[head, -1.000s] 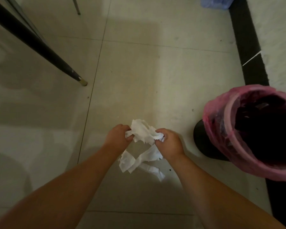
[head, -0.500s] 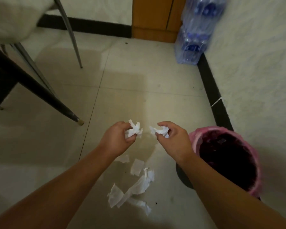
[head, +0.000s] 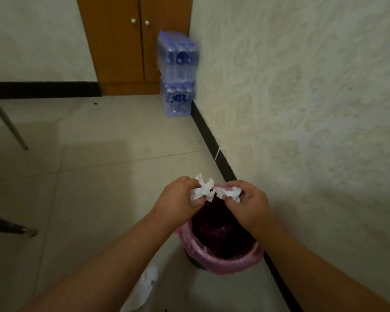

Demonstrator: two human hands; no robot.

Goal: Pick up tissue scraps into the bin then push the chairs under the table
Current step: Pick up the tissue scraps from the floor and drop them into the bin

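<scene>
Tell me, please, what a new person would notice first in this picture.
First, the two hands, left and right, each with a grip on white tissue, held above the pink-lined bin by the right wall. Next, the stacked water bottle packs in the far corner beside an orange cabinet. More scraps lie on the floor.

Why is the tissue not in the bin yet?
Still out: the left hand and right hand each pinch a tissue scrap above the pink-lined bin.
</scene>
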